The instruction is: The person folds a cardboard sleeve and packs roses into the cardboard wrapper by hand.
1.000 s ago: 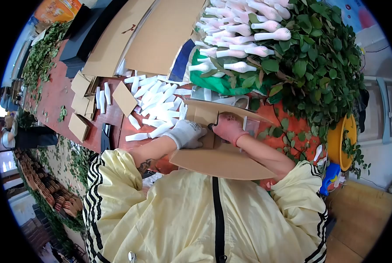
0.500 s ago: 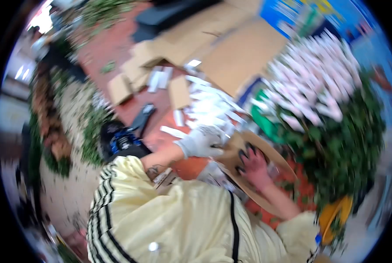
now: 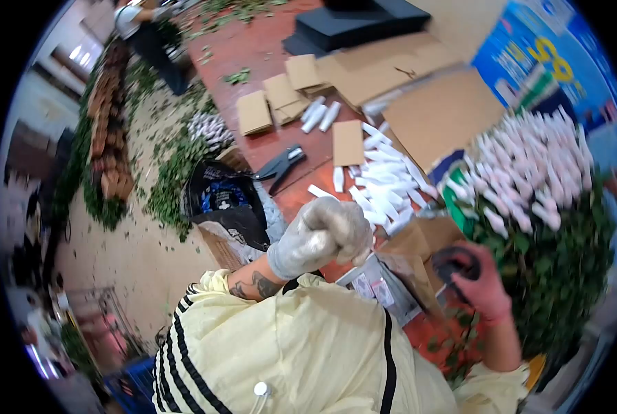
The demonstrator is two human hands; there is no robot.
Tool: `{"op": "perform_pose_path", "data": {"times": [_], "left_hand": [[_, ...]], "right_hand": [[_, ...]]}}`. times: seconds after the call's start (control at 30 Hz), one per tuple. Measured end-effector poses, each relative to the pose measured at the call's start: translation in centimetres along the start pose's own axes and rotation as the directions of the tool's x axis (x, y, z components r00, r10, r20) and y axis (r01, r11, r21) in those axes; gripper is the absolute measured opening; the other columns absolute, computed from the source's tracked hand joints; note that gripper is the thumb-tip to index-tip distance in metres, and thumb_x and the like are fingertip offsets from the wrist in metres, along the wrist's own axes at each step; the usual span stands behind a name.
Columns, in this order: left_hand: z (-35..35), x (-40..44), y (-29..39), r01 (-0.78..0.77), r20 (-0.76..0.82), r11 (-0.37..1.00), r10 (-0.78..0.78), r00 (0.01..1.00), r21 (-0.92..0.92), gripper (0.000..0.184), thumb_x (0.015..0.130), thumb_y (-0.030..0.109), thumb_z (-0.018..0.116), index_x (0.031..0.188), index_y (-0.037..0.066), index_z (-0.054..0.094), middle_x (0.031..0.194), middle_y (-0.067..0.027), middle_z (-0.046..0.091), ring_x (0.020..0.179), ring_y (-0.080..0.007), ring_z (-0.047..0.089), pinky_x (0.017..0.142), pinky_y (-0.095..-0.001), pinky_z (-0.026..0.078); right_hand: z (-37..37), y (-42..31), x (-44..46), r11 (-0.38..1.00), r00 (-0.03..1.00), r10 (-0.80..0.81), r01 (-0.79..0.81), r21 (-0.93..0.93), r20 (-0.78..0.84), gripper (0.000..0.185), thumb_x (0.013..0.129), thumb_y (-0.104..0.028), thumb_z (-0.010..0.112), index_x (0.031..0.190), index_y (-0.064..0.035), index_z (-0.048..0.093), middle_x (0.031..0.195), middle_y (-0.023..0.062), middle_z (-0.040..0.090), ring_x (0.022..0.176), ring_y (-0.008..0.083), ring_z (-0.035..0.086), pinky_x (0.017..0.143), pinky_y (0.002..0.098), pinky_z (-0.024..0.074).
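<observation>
My left hand (image 3: pixel 322 231), in a pale grey work glove, is closed into a fist over the near edge of the table; anything inside it is hidden. My right hand (image 3: pixel 475 277), in a pink glove with black fingers, is curled at the right edge of a bent piece of cardboard (image 3: pixel 422 245). The cardboard stands folded on the red table, its inner side partly visible. Just below it lies a clear plastic packet with printed labels (image 3: pixel 377 283). White flower-bud sleeves (image 3: pixel 387 183) are heaped beyond my left hand.
A big bunch of leafy stems with sleeved pinkish buds (image 3: pixel 529 169) stands at the right. A black stapler (image 3: pixel 281 165), small cardboard pieces (image 3: pixel 254 112) and large cardboard sheets (image 3: pixel 439 114) lie on the table (image 3: pixel 232 41). A black-lined box (image 3: pixel 225 200) is at left. A person (image 3: pixel 153 41) stands far left.
The view has swung, shifting the table rightward. My right hand has gone from spread fingers on the cardboard to curled at its edge. My left hand has closed tighter, and the cardboard stands more folded.
</observation>
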State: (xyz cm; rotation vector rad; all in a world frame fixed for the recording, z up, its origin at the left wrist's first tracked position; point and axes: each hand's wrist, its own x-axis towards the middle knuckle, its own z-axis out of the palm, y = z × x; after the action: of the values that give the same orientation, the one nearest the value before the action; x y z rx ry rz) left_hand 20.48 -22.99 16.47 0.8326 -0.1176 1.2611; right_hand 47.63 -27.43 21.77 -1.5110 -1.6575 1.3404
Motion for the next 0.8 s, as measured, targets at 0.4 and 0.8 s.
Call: {"op": "perform_pose_path", "data": {"times": [0.4, 0.8], "left_hand": [[1.5, -0.1, -0.5, 0.032, 0.347, 0.915, -0.185, 0.92, 0.402, 0.019, 0.085, 0.023, 0.06, 0.082, 0.004, 0.063, 0.08, -0.0129, 0.061, 0.073, -0.0322, 0.057, 0.065, -0.0411, 0.044], [-9.6, 1.2, 2.2, 0.272, -0.272, 0.28, -0.04, 0.962, 0.921, 0.026, 0.083, 0.024, 0.057, 0.066, 0.004, 0.054, 0.061, -0.0107, 0.057, 0.055, -0.0228, 0.056, 0.052, -0.0367, 0.042]], "right_hand": [[4.6, -10.8, -1.9, 0.757, 0.902, -0.416, 0.415, -0.504, 0.119, 0.035, 0.063, -0.023, 0.078, 0.093, -0.0099, 0.068, 0.094, 0.0015, 0.064, 0.088, 0.0195, 0.061, 0.074, 0.0318, 0.044], [-0.9, -9.3, -5.2, 0.614, 0.788, -0.609, 0.393, -0.684, -0.094, 0.038, 0.068, -0.016, 0.064, 0.102, 0.0006, 0.06, 0.104, 0.0144, 0.058, 0.082, 0.0251, 0.058, 0.077, 0.0355, 0.0462]]}}
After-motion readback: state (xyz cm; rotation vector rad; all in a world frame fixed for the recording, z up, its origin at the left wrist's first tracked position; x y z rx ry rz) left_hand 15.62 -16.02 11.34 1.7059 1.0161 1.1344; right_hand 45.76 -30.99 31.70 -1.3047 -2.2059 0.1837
